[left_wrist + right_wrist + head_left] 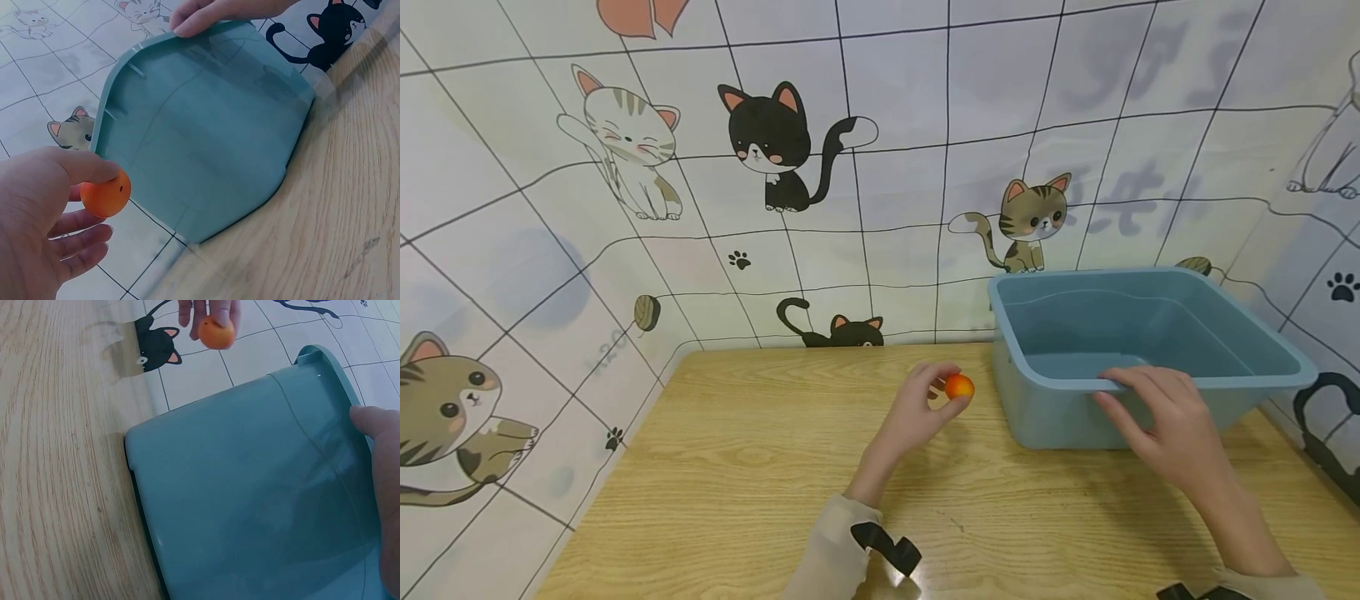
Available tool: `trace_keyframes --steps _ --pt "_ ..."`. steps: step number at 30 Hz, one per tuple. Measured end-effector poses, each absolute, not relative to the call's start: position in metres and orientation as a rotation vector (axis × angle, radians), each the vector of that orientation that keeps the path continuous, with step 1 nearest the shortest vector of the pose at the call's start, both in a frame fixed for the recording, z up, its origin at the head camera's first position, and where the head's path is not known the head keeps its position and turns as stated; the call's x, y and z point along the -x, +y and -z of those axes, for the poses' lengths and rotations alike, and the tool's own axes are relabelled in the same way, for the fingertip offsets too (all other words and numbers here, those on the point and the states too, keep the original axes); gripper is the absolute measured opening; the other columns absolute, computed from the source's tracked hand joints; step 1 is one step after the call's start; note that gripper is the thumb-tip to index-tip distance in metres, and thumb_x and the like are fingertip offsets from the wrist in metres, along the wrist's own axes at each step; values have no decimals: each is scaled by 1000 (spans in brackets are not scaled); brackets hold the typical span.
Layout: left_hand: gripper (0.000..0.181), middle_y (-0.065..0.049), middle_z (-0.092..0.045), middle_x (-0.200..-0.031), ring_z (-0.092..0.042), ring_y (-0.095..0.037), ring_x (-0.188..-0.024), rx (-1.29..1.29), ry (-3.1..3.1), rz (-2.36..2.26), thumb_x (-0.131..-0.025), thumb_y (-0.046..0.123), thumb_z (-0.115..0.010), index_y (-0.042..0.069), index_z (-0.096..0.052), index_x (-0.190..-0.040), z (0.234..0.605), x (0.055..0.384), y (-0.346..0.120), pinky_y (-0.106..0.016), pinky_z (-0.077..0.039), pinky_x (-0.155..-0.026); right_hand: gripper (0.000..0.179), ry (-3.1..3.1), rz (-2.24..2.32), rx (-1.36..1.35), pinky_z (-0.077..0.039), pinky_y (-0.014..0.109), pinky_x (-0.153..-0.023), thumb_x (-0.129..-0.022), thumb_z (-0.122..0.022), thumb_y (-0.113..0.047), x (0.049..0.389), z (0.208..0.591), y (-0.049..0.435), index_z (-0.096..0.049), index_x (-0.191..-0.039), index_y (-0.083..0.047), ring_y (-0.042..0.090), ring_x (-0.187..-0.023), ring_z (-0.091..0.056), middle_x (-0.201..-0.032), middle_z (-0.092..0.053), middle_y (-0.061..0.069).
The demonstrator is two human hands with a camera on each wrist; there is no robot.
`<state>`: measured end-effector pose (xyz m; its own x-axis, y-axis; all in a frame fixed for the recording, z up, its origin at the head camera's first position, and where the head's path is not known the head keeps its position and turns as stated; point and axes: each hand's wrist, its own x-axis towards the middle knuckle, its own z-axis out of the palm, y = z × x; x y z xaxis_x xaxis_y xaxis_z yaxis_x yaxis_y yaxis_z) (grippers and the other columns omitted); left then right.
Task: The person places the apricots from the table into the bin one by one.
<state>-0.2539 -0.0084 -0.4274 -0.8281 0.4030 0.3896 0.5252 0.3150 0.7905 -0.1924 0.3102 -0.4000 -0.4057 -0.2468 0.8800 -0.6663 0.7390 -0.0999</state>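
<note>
My left hand [921,408] pinches a small orange ball [959,387] between thumb and fingers, just left of the light-blue plastic bin [1037,421]. A small dark mark shows on the ball [107,195] in the left wrist view. My right hand [1172,421] holds the bin's near rim, its thumb on the outer side and its fingers over the edge. In the right wrist view the right thumb [375,422] lies at the rim. The bin stands upright on the table, and the part of its floor that shows in the head view is bare.
A wood-grain table [760,467] lies under both hands. Behind it and at both sides rise white sheets [910,192] printed with cartoon cats and grid lines. The bin stands close to the back sheet on the right. Black straps [886,547] are around the wrists.
</note>
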Motion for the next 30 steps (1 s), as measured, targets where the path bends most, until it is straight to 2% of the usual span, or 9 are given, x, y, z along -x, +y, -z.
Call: trace_keyframes --steps 4,11,13,20,30 --pt "38 -6 -61 -121 -57 -19 -102 868 -2442 1527 -93 18 -74 7 -64 -128 421 250 -7 -33 -53 -84 60 -1986 -548 -693 -35 29 -100 -100 -53 -56 193 401 311 -74 -101 0 40 -92 -59 -94 -70 17" --pt "40 -5 -62 -121 -56 -17 -103 895 -2395 1513 -93 17 -73 7 -63 -130 409 247 -4 -31 -52 -85 60 -1995 -547 -694 -35 30 -101 -101 -53 -56 192 402 311 -74 -102 0 39 -92 -59 -94 -70 16" --pt "40 -5 -62 -121 -56 -16 -102 908 -2377 1500 -93 17 -74 7 -63 -130 404 245 -2 -26 -50 -84 60 -1994 -546 -694 -35 30 -100 -101 -53 -56 192 402 311 -74 -102 0 39 -91 -59 -94 -70 16" --pt "40 -6 -62 -121 -56 -15 -103 938 -2313 1516 -93 18 -73 7 -63 -130 388 238 4 -25 -51 -83 60 -1992 -545 -695 -36 32 -98 -101 -52 -56 192 402 311 -74 -102 0 39 -92 -59 -94 -70 16" --pt "40 -5 -62 -124 -57 -14 -104 954 -2227 1550 -93 18 -74 8 -63 -130 376 237 20 -24 -49 -84 60 -1960 -539 -705 -34 27 -102 -101 -53 -55 194 403 311 -74 -100 1 39 -89 -59 -92 -70 16"
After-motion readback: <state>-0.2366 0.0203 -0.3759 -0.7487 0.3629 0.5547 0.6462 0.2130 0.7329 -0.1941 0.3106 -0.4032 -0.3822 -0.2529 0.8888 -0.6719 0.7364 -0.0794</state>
